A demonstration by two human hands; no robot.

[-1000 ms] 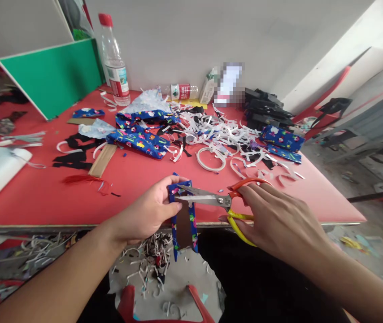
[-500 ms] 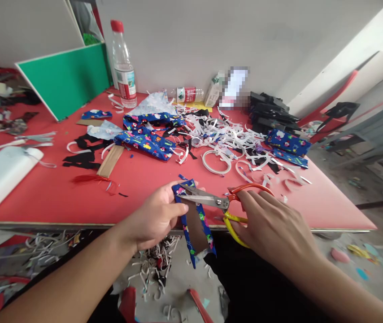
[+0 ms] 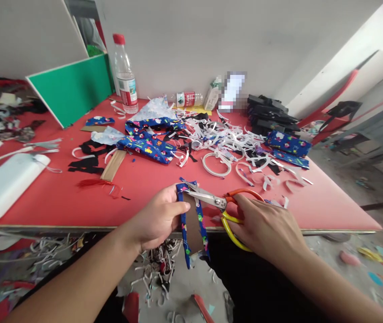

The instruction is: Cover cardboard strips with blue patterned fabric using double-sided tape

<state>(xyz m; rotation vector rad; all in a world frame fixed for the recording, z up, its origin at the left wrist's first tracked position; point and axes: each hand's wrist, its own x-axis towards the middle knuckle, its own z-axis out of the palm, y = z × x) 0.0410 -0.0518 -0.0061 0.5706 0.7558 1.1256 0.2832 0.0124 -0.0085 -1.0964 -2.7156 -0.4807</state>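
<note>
Between thumb and fingers, my left hand (image 3: 164,215) pinches a brown strip of card edged with blue patterned fabric (image 3: 194,226), near its upper end. The strip hangs down past the front edge of the table. My right hand (image 3: 267,224) grips scissors (image 3: 223,204) with one orange and one yellow handle. Their blades point left and lie across the top end of the strip, only slightly apart. Beyond my hands lie more blue patterned fabric (image 3: 147,148) and a roll of white tape or strip (image 3: 216,164).
White and black offcuts (image 3: 225,139) heap on the red table (image 3: 151,193). Behind stand a water bottle (image 3: 127,85), a lying bottle (image 3: 188,98) and a green board (image 3: 73,89). Folded blue pieces (image 3: 289,146) and a black stack (image 3: 268,114) sit right, a white device (image 3: 13,184) left.
The scissor blades have come closer together at the strip's top end. The strip hangs a little more upright, and the view has shifted slightly.
</note>
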